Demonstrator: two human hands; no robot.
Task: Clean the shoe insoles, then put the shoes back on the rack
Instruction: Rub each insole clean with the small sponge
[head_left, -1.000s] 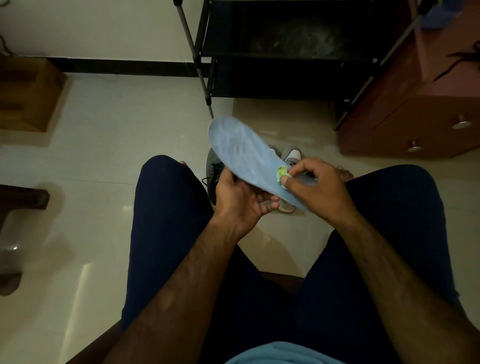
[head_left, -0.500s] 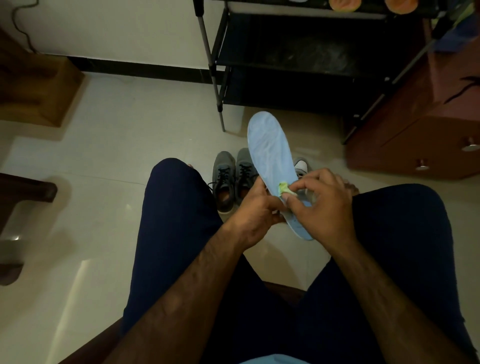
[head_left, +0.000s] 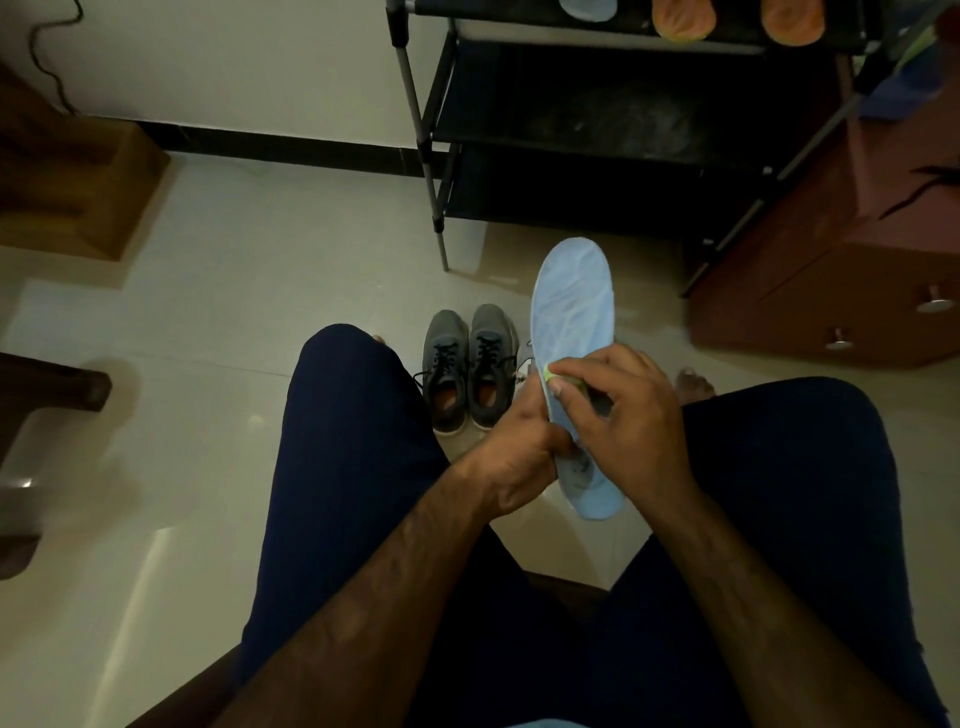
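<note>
Fingers (head_left: 565, 388) curled: R (head_left: 639, 421) pinches cloth (head_left: 549, 372), L (head_left: 514, 457) grips insole (head_left: 574, 296).

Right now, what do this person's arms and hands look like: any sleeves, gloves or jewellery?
Both arms are bare: no sleeve reaches the left forearm or right forearm. The left hand and right hand wear no gloves, and no watch or bracelet shows at either wrist.

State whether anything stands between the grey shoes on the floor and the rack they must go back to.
Nothing visible does: the floor between the grey shoes and the rack shows bare. The blue insole, which the left hand grips while the right hand presses a green cloth on it, is held above that path.
</note>
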